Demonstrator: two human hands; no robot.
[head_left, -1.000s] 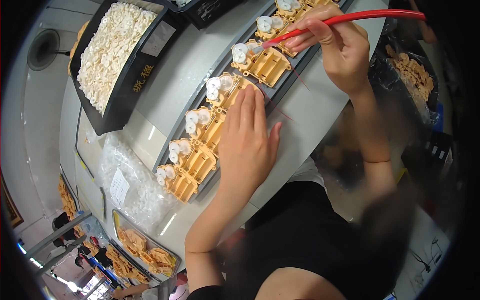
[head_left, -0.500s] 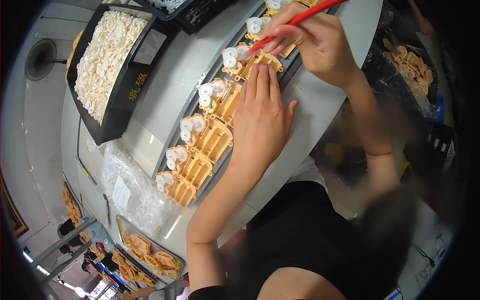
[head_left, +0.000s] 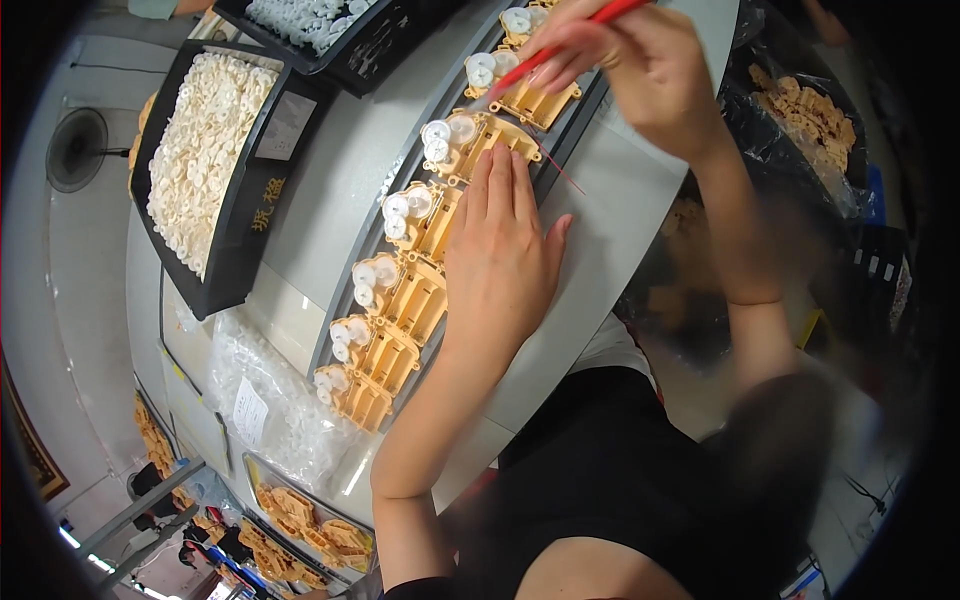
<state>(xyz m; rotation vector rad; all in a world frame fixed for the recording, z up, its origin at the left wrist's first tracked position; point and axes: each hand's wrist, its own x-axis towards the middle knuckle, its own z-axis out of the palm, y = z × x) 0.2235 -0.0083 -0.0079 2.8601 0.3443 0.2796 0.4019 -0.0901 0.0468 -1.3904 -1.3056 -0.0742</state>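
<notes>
A row of tan plastic housings (head_left: 415, 300) with white gears (head_left: 437, 140) at their left ends lies in a long grey tray (head_left: 592, 105). My left hand (head_left: 500, 260) rests flat, fingers stretched, over one housing, fingertips on its compartments. Above the farther housings, my right hand (head_left: 655, 75) grips a slim red-handled brush (head_left: 535, 62) between thumb and fingers. Its pale, blurred tip hovers or touches near the gap between two housings; contact cannot be made out. A thin red wire (head_left: 562, 170) sticks out past the tray's right edge.
At the left stands a black bin (head_left: 265, 200) of cream-white small parts, with another black bin (head_left: 365, 50) behind it. A clear plastic bag (head_left: 285, 400) of white parts lies near the row. More tan parts fill a bag (head_left: 810, 120) at right and a tray (head_left: 310, 525) at lower left.
The whole view has shifted, so the tray sits lower and further left. Relative to the housings, the brush tip has moved slightly away from the gears, toward the farther housing. My left hand stays on its housing.
</notes>
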